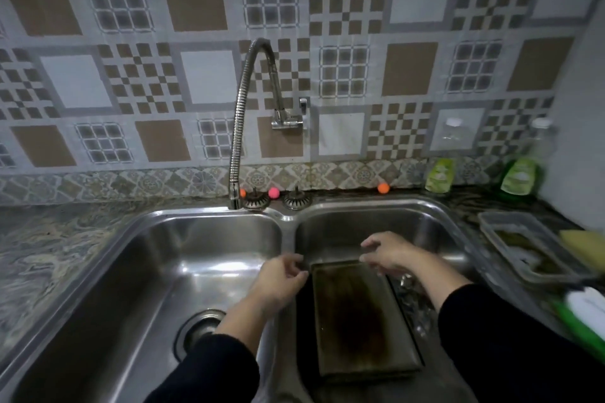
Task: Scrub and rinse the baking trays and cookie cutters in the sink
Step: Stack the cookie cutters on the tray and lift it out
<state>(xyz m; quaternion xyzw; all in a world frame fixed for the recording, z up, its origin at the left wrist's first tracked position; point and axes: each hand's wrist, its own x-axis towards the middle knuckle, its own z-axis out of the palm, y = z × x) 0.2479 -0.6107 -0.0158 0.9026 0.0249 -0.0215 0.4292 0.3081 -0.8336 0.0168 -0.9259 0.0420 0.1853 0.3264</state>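
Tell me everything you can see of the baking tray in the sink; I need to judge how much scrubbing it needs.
The baking tray is a rectangular, shallow metal tray with a raised rim, lying roughly flat in the right basin of the double sink, long side running away from the person. Its surface looks dull and heavily stained, darkest brown in the middle. More rims seem stacked beneath it. The left hand and right hand are at its far edge; whether their fingers touch it is unclear. No running water shows.

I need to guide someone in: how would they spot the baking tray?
Find the double sink under the bendy tap. The baking tray lies in its right basin, below both hands. It is flat, rectangular and stained dark brown, unlike the shiny steel around it.
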